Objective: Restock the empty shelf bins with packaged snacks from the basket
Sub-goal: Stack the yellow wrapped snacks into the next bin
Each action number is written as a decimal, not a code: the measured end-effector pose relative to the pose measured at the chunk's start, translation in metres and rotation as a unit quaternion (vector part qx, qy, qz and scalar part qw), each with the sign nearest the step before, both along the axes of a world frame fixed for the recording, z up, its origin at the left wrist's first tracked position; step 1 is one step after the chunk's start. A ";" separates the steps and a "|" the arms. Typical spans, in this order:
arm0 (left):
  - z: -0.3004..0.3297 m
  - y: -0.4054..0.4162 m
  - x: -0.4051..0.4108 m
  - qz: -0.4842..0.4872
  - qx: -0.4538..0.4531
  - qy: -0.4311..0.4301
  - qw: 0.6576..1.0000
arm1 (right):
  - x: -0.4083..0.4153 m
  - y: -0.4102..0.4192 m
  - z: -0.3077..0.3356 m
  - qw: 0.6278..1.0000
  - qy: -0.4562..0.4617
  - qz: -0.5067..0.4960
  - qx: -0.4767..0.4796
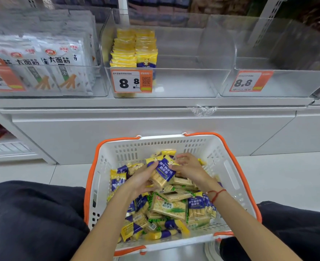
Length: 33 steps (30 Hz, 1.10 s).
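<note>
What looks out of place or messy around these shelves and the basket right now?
A crumpled scrap of clear plastic sits loose on the shelf ledge below the middle bin, like leftover wrapping. In the basket the snack packs lie jumbled, two kinds mixed. Nothing looks spilled or torn.

We are seeing white pouches point(48, 68) with black lettering standing packed in rows inside the clear bin at far left. An orange price card point(3, 78) is hanging on that bin's front, left of the pouches. Well to the right of the pouches, another orange card point(249, 81) is showing 8.8. Below and right of the pouches, a scrap of clear film point(202, 110) is lying on the white ledge point(99, 102). Pale floor tiles point(287, 178) are showing lower down.
</note>
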<state>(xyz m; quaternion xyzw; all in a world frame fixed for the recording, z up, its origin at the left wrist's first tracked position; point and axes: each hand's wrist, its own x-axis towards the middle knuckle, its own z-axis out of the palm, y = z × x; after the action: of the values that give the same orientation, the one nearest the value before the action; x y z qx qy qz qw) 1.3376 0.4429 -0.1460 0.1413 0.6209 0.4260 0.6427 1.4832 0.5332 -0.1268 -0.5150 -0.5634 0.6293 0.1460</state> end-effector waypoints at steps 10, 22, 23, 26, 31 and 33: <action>-0.014 0.003 0.009 -0.040 0.019 -0.012 0.999 | -0.008 0.011 -0.011 0.985 0.059 0.081 0.142; -0.042 0.008 -0.005 0.138 -0.011 -0.080 0.987 | 0.018 0.042 -0.114 0.903 -0.340 0.219 0.149; -0.042 0.009 -0.006 0.138 -0.010 -0.077 0.987 | 0.016 0.040 -0.118 0.886 -0.366 0.220 0.182; -0.044 0.010 -0.010 0.125 -0.010 -0.061 0.990 | 0.014 0.040 -0.114 0.862 -0.386 0.209 0.254; -0.050 0.011 -0.010 0.147 -0.039 -0.006 0.988 | 0.024 0.046 -0.082 0.892 -0.328 0.205 0.233; -0.049 0.011 -0.009 0.154 -0.055 0.032 0.986 | 0.020 0.048 -0.059 0.932 -0.273 0.138 0.196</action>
<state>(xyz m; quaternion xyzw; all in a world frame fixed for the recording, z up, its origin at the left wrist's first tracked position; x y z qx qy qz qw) 1.3288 0.4541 -0.1951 0.0223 0.6779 0.4806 0.5558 1.5034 0.5816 -0.1860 -0.5450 -0.7591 0.3560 -0.0037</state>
